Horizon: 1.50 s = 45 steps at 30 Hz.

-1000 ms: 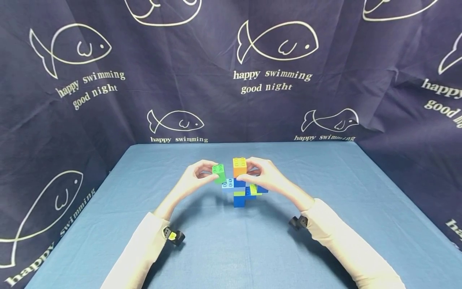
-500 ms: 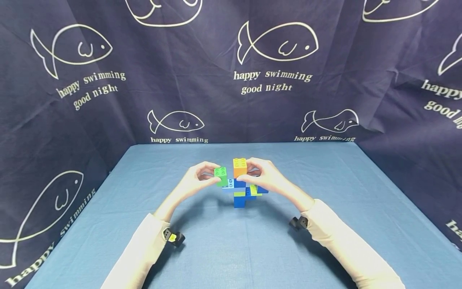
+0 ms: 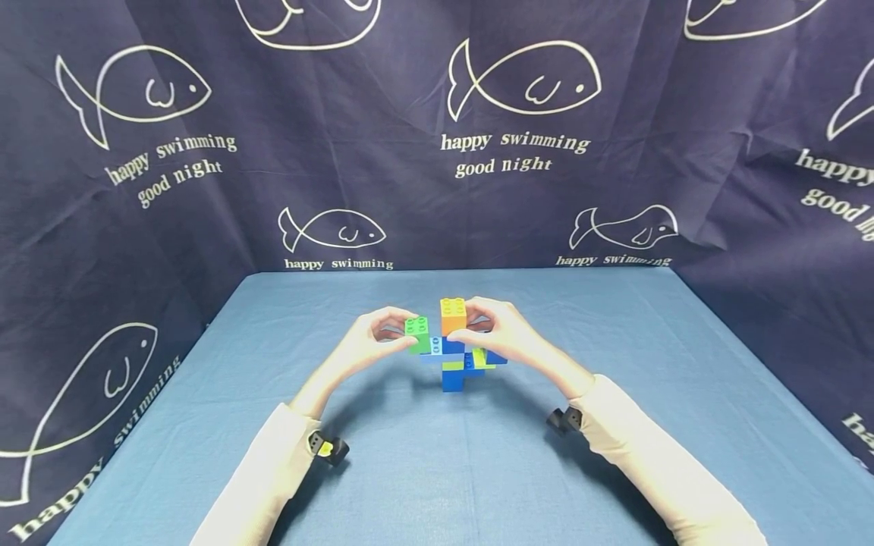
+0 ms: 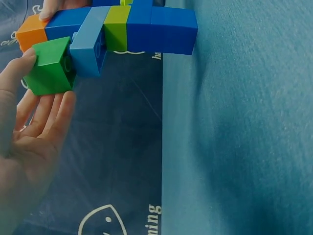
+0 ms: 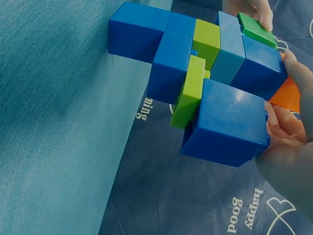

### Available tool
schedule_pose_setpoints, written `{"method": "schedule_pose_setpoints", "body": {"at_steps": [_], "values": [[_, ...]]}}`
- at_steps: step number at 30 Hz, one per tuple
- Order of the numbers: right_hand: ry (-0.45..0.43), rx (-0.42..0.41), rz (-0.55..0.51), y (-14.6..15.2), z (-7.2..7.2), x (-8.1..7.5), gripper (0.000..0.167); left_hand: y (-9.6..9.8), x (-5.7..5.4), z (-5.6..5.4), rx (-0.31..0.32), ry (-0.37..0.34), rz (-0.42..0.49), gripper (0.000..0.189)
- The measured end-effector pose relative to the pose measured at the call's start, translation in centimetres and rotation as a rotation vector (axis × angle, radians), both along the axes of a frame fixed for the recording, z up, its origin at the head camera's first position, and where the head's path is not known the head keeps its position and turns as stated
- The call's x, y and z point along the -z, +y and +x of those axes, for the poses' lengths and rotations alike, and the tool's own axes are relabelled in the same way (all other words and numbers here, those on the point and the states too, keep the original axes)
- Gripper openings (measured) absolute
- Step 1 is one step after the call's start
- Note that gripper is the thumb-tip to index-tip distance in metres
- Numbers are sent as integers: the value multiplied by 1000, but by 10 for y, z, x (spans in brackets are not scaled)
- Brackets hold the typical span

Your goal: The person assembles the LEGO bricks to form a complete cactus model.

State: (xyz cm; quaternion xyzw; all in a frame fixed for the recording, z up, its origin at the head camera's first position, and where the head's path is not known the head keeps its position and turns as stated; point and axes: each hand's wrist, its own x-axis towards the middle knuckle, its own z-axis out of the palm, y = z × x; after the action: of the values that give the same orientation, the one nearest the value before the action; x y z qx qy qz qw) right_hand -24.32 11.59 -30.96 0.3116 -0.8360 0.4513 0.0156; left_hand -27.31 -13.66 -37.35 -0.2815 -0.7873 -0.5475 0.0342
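A stack of toy building bricks stands upright on the table, with a dark blue brick (image 3: 453, 381) at its foot. The left hand (image 3: 374, 335) pinches a green brick (image 3: 417, 335) between thumb and fingers. That brick is over the left end of a light blue brick (image 4: 89, 49), slightly tilted in the left wrist view; whether it is fully seated I cannot tell. At the top, the right hand (image 3: 497, 331) grips an orange brick (image 3: 453, 316), its thumb near the joint with the blue brick (image 5: 259, 68) below. The right hand's fingers are partly hidden behind the stack.
On the stack's right side, a lime brick (image 5: 188, 93) and a large blue brick (image 5: 225, 122) stick out under the right hand. Blue cloth covers the table (image 3: 437, 470). A dark fish-print curtain (image 3: 410, 152) hangs behind it.
The left hand has brought the green brick slightly right and down onto or close to the light blue brick, and straightened it. The right hand and the stack stay in place.
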Motion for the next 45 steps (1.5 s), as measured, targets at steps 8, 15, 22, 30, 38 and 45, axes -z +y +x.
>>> {"method": "schedule_pose_setpoints", "body": {"at_steps": [8, 15, 22, 30, 38, 45], "values": [[4, 3, 7, -1, -1, 0, 33, 0, -4, 1, -8, 18, -24, 33], [-6, 2, 16, -2, 0, -1, 33, -1, -3, 0, -8, 24, -44, 33], [-19, -3, 10, -2, 1, -1, 32, -1, -3, 3, 8, 35, -57, 34], [-6, 8, 15, -1, -1, 0, 32, 1, -5, 2, 17, 26, -61, 34], [-5, 14, 18, -1, -1, -1, 33, 2, -4, 1, 22, 25, -40, 33], [-13, 16, 3, -1, 2, 0, 31, 2, -1, 0, 22, 19, -50, 33]]}}
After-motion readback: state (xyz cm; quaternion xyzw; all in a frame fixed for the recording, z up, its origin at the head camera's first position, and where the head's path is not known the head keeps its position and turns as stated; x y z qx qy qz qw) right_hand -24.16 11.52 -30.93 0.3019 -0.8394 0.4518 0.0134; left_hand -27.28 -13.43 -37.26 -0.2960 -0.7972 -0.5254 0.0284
